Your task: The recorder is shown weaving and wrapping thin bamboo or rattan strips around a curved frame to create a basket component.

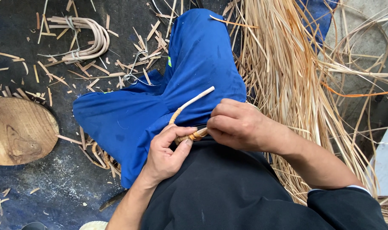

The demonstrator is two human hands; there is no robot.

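A person sits on the ground with blue-trousered legs (pixel 177 89) folded, both hands meeting at the lap near the middle of the view. The left hand (pixel 168 151) pinches a rattan cane (pixel 193 101) between thumb and forefinger at its wrapped, darker lower end; the grip is closed on the cane. From there the pale bare end of the cane runs up toward 1 o'clock over the blue cloth. The right hand (pixel 236 125), just at 3 o'clock of the left, is curled shut over the same wrapped part, fingers tucked under, touching the binding strip.

Room for moving is tight on the right: a thick heap of split rattan strips (pixel 287 81) fills the 1 to 4 o'clock side, touching the right forearm, with loose strands arcing out to the frame edge. An orange cord (pixel 356 93) crosses them at 3 o'clock. On the left the dark floor mat (pixel 53 187) is more open, strewn with offcuts. A round wooden block (pixel 19 132) lies at 9 o'clock, cut by the left edge. At 11 o'clock lies a tied bundle of bent canes (pixel 85 40). Under the left knee, at 8 o'clock, a woven piece (pixel 101 156) shows partly hidden. No container is in view.
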